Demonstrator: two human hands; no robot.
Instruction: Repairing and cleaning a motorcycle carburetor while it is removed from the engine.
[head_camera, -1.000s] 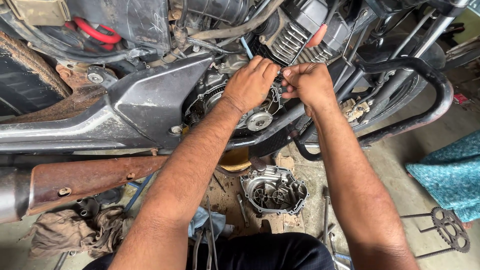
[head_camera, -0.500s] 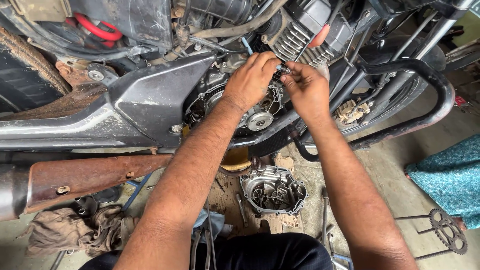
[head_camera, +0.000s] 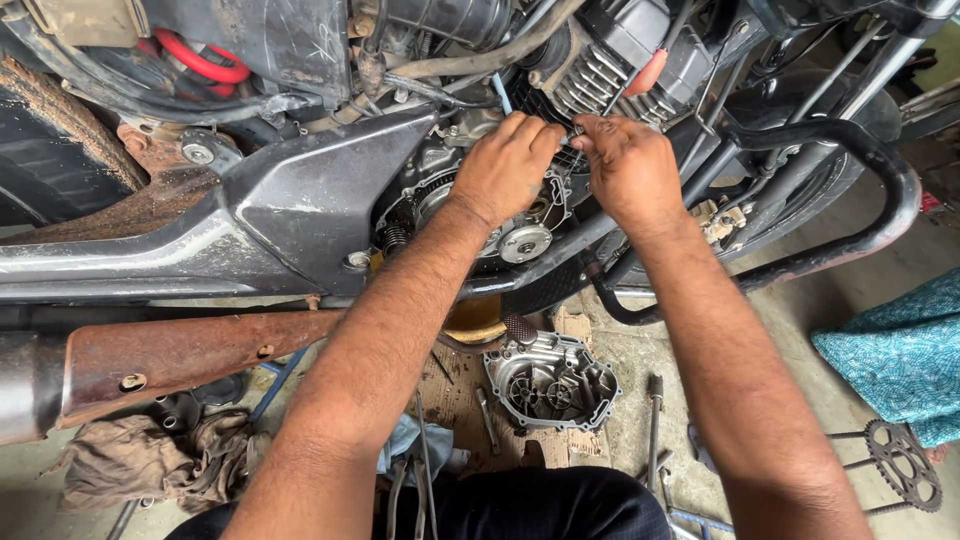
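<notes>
Closest to the person, on the dirty floor, lay a grey metal engine cover with its hollow side up. It sat on a flat bit of cardboard. A long thin tool lay just to the right of it. A toothed sprocket lay near the right edge of the floor, and a brown rag lay near the left edge. Above the rag ran a rusty exhaust pipe.

Farther up was the motorbike's open engine, with round metal parts showing. The left hand rested on it with bent fingers. The right hand was just beside it, fingertips pinched at the same small spot. I cannot tell what they held. A black crash bar curved around on the right.
</notes>
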